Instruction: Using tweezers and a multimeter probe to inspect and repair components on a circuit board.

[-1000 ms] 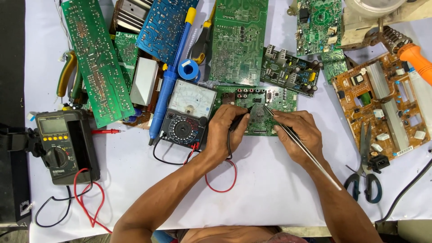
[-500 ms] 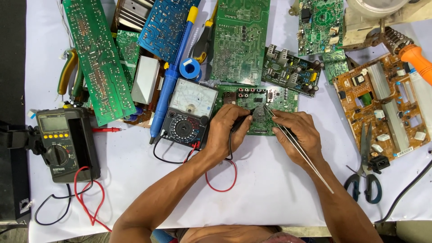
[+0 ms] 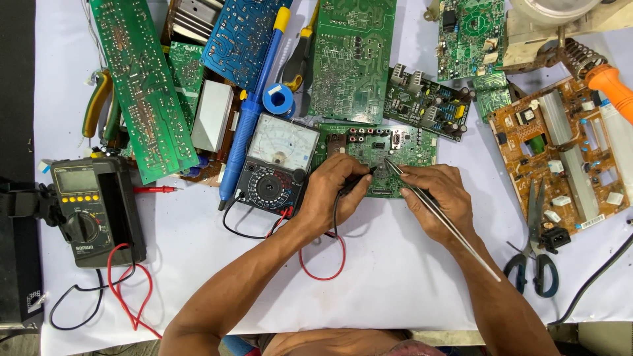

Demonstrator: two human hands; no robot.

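My left hand (image 3: 333, 188) grips a black meter probe (image 3: 356, 184) on the small green circuit board (image 3: 412, 148). My right hand (image 3: 438, 198) pinches long steel tweezers (image 3: 438, 214), tips touching that board.

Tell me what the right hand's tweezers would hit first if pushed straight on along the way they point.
The right hand aims its tweezers up-left, tips already over the small green circuit board. Pushed on, they would probably meet that board's parts first; the height above it is unclear.

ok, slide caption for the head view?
Left hand holds a probe, right hand holds tweezers on a green circuit board.
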